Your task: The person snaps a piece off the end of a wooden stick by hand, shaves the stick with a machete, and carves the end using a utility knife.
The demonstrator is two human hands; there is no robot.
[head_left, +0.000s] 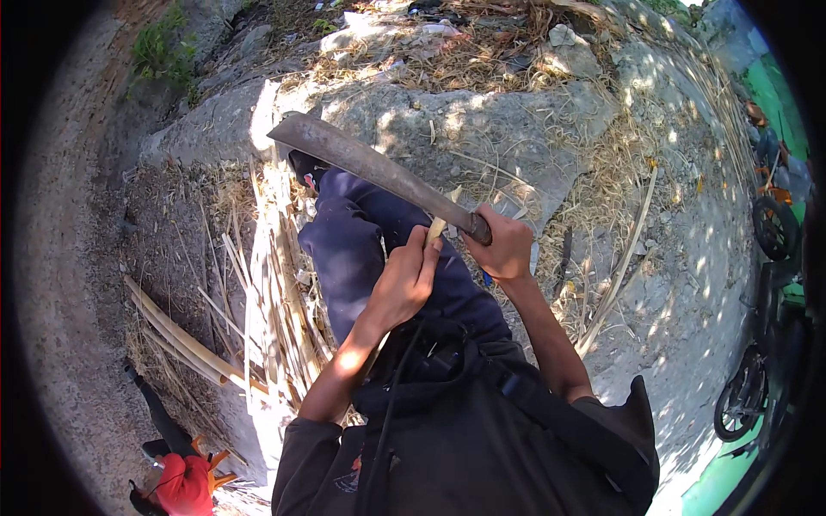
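Observation:
My right hand (pixel 506 244) is closed round the handle of a machete (pixel 370 165). Its long, rust-brown blade slants up and to the left across my dark trousers (pixel 348 236), with the broad tip near my foot. In my left hand (pixel 408 273), thumb and fingers pinch a short pale strip of split bamboo (pixel 437 227). The strip's upper end meets the blade close to the handle; from this angle I cannot tell how deep the edge sits in it.
Split bamboo strips (pixel 271 301) lie piled left of my legs, with thicker bamboo lengths (pixel 185 341) farther left. Shavings litter the stone slab (pixel 482 129) ahead. A person in red (pixel 185 484) sits at the lower left. Motorbikes (pixel 747 391) stand along the right.

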